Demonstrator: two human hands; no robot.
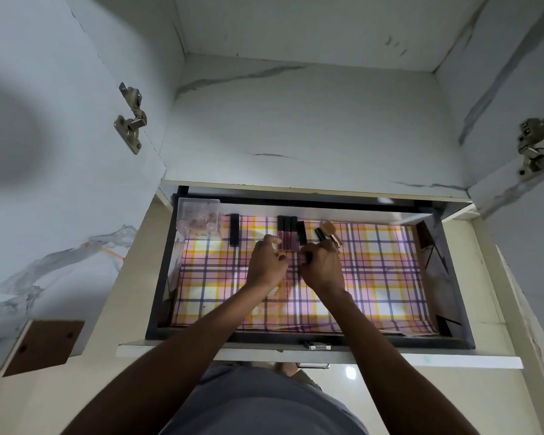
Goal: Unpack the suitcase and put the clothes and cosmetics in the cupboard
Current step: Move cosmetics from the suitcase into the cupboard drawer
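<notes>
- three lip gloss tubes (287,232) with black caps stand side by side at the back of the open drawer (299,337), just beyond the two hands.
- left hand (267,265) hangs over the drawer's middle, fingers curled round a small item; item too hidden to name.
- right hand (322,266) just beside the left, fingers curled, pinching a small dark item (308,256) at its left edge; can't tell what it is.
- black tube (301,232) lies just right of the gloss tubes.
- makeup brush (332,235) with rose-gold handle lies tilted near the back, right of the black tube, next to another dark piece (319,234).
- long black stick (234,229) lies apart to the left, between the gloss tubes and the clear box.
- clear plastic box (198,218) of small round pinkish items sits in the back left corner.
- plaid liner (374,277), pink/yellow/purple, covers the drawer floor.
- cupboard shelf (311,136) above the drawer, white marble-look finish.
- both doors open; metal hinge (131,120) on the left, hinge (536,149) on the right.
</notes>
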